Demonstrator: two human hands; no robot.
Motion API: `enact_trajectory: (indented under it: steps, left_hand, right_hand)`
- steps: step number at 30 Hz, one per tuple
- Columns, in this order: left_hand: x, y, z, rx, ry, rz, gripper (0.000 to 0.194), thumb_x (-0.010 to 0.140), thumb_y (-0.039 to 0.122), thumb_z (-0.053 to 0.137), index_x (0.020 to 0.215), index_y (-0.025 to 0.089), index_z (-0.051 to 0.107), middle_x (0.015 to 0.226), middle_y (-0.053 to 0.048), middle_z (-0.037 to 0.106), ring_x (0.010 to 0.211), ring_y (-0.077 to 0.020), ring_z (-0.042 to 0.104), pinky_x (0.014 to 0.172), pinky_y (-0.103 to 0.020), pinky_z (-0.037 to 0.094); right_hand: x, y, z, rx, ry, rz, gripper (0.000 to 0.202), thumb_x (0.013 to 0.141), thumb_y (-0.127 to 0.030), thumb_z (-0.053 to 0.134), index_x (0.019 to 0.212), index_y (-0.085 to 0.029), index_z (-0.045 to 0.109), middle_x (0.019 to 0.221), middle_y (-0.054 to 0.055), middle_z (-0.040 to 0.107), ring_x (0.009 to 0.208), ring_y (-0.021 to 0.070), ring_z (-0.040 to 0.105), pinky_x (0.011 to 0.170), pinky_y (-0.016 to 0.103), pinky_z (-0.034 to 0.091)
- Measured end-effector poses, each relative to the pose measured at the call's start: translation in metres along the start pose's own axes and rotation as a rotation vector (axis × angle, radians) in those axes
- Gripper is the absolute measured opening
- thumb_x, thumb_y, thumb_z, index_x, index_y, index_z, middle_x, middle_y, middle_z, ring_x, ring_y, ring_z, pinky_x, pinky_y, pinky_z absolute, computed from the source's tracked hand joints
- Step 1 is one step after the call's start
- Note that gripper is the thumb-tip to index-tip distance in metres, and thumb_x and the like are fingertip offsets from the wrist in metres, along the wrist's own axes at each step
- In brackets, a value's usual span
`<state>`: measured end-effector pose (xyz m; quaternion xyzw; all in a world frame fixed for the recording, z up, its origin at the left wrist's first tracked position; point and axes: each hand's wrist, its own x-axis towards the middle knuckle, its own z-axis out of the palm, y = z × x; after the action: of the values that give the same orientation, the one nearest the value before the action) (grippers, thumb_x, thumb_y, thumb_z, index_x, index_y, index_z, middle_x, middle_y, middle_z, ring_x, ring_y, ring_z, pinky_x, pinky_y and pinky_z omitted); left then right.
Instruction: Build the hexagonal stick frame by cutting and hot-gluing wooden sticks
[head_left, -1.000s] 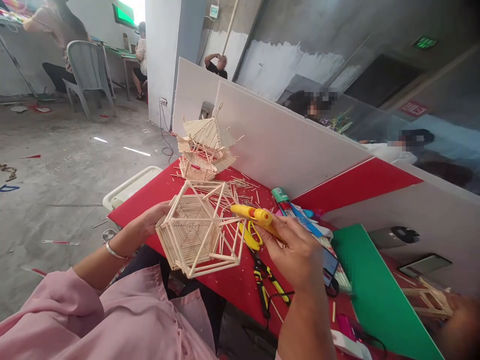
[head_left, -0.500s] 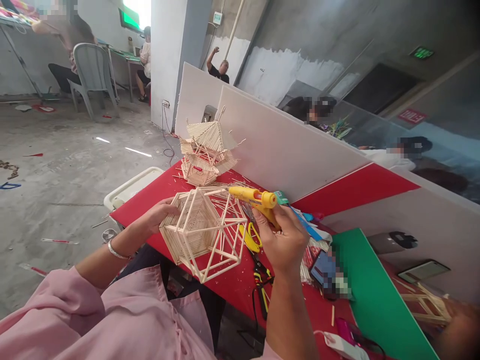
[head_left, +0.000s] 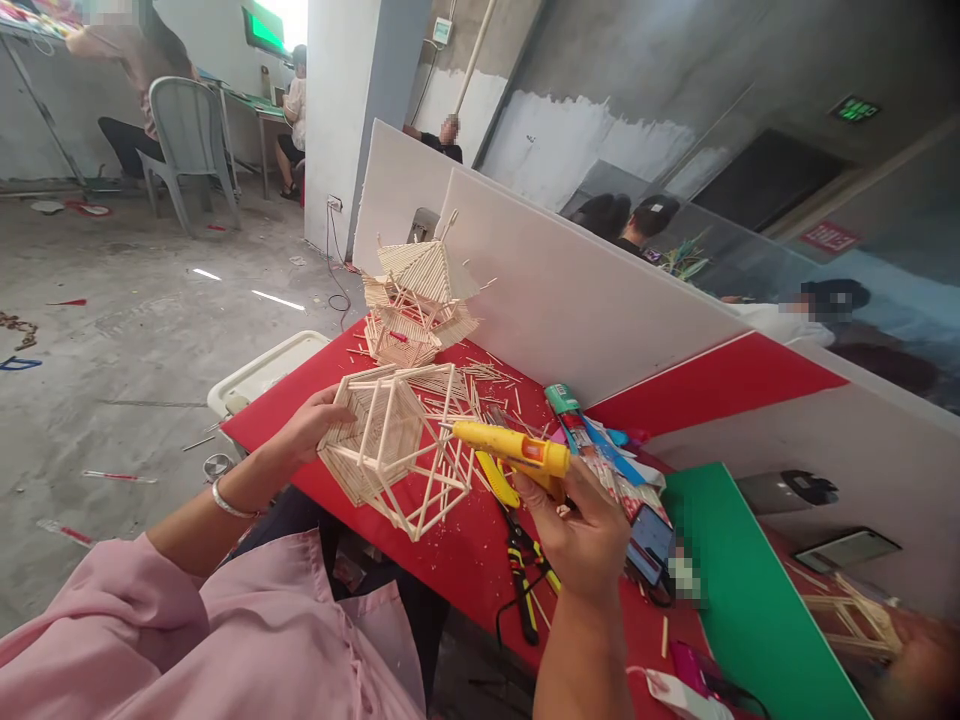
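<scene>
My left hand (head_left: pixel 311 425) grips the left side of a six-sided wooden stick frame (head_left: pixel 373 445), tilted above the red table. Thin sticks fill its base panel, while the side toward my right hand is an open lattice. Closed around the handle of a yellow glue gun (head_left: pixel 510 447) is my right hand (head_left: pixel 581 525). The gun's nozzle points left at the lattice; whether it touches a stick I cannot tell. Behind the frame stands a pagoda model (head_left: pixel 420 290) of the same sticks, with loose sticks (head_left: pixel 487 375) scattered beside it.
Black-and-yellow pliers (head_left: pixel 519 585) lie on the red table (head_left: pixel 281 405) below the glue gun. A phone (head_left: pixel 649 543), a green can (head_left: pixel 562 400) and a white plug strip (head_left: pixel 686 695) are at the right. White partition boards (head_left: pixel 570 290) border the far side; other people sit beyond.
My right hand has moved the glue gun slightly right and down, its nozzle now lower on the lattice. The stick frame has tilted and shifted a little left in my left hand.
</scene>
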<state>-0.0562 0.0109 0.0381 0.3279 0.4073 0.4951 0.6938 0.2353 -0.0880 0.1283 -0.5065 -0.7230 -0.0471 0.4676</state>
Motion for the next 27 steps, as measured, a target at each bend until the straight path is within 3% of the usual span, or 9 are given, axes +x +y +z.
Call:
enact_trajectory:
  steps: [8, 17, 27]
  left_hand:
    - [-0.009, 0.006, 0.012, 0.035, 0.041, 0.068, 0.041, 0.05, 0.016, 0.066, 0.091, 0.014, 0.069, 0.07, -0.001, 0.07, 0.059, -0.0181, 0.063, 0.057, -0.027, 0.05]
    - [-0.014, 0.006, 0.015, 0.058, 0.055, 0.095, 0.038, 0.051, 0.018, 0.067, 0.089, 0.017, 0.069, 0.07, 0.001, 0.069, 0.063, -0.0187, 0.062, 0.06, -0.027, 0.05]
    - [-0.013, 0.004, 0.011, 0.119, 0.046, 0.141, 0.034, 0.052, 0.02, 0.069, 0.085, 0.016, 0.067, 0.071, 0.001, 0.067, 0.063, -0.0167, 0.059, 0.06, -0.026, 0.047]
  right_hand:
    - [0.004, 0.007, 0.012, -0.12, 0.181, 0.01, 0.015, 0.084, -0.03, 0.073, 0.096, -0.021, 0.071, 0.083, 0.003, 0.07, 0.071, 0.017, 0.064, 0.064, 0.028, 0.052]
    - [0.013, 0.011, 0.031, -0.174, 0.188, -0.088, 0.021, 0.086, -0.033, 0.072, 0.103, -0.022, 0.071, 0.088, 0.005, 0.072, 0.075, 0.019, 0.068, 0.068, 0.03, 0.054]
    - [0.014, 0.015, 0.024, -0.194, 0.192, -0.079, 0.018, 0.086, -0.03, 0.071, 0.102, -0.021, 0.072, 0.087, 0.005, 0.072, 0.074, 0.0182, 0.067, 0.066, 0.028, 0.052]
